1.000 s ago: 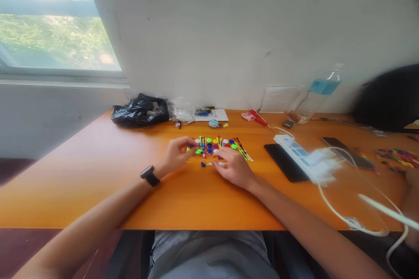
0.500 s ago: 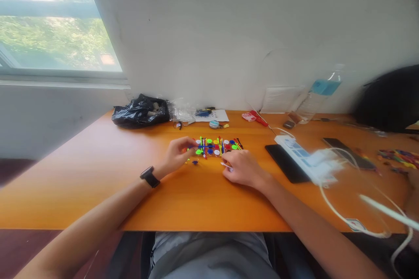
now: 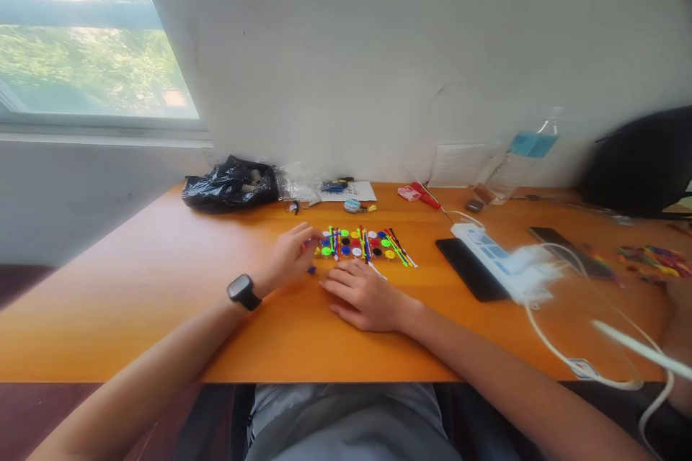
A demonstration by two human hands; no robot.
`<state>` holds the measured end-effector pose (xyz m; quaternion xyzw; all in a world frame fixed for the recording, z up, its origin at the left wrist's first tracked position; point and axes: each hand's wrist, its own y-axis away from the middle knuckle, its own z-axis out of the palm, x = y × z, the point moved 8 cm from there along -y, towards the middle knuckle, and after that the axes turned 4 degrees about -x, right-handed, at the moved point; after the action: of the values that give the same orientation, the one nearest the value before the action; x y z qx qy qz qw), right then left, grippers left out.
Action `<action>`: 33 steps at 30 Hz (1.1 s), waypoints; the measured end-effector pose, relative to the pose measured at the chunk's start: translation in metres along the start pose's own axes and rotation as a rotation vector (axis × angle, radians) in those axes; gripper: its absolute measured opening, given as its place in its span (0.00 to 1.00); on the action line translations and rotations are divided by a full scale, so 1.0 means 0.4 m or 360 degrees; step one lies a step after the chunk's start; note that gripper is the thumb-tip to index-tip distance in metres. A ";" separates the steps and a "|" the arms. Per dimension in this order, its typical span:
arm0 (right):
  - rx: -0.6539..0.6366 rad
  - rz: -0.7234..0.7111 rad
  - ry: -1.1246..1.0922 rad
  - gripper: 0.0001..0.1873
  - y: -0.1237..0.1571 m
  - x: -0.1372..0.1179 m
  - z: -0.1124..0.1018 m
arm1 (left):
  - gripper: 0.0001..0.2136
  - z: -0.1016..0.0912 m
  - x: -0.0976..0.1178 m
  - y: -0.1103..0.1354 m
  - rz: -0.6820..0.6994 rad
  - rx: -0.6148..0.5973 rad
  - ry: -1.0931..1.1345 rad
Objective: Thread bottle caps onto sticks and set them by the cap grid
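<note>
My left hand (image 3: 292,256), with a dark watch (image 3: 243,292) on its wrist, is at the left end of the colourful plastic pieces. Its thumb and fingertips are closed on a thin blue plastic stick (image 3: 336,234), only partly visible. My right hand (image 3: 370,295) lies palm down in front of the pieces, fingers stretched out to the left. Just behind it a white stick (image 3: 378,271) rests on the table. Rows of round discs, among them a green disc (image 3: 326,251) and a black disc (image 3: 377,252), alternate with bundles of coloured sticks (image 3: 397,248). A small blue piece (image 3: 311,270) lies by my left fingers.
A black plastic bag (image 3: 232,186), a paper sheet (image 3: 365,191) and a round tin (image 3: 352,206) stand along the wall. On the right are a black phone-like slab (image 3: 459,270), a white power strip (image 3: 478,252) with cables, a bottle (image 3: 533,144) and more coloured pieces (image 3: 651,259).
My right hand has let go of the white stick and moved left and nearer, its fingers now extended. My left hand has shifted slightly left; the blue stick is less visible.
</note>
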<state>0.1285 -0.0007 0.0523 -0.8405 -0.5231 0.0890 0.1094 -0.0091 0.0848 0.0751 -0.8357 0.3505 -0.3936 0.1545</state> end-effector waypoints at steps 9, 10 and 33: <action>-0.0070 0.0098 0.0353 0.11 0.024 0.042 0.004 | 0.16 0.077 0.005 0.026 0.0203 -0.0362 -0.0674; -0.0069 0.0114 0.0388 0.12 0.027 0.051 0.004 | 0.17 0.082 0.004 0.028 0.0216 -0.0388 -0.0722; 0.0475 0.0446 -0.0041 0.19 0.060 0.114 -0.081 | 0.08 0.016 0.077 0.019 0.0270 -0.0112 0.0195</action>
<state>0.1776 0.0269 0.0750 -0.8784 -0.3834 0.1904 0.2125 0.0060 0.0576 0.0837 -0.7823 0.4424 -0.4170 0.1360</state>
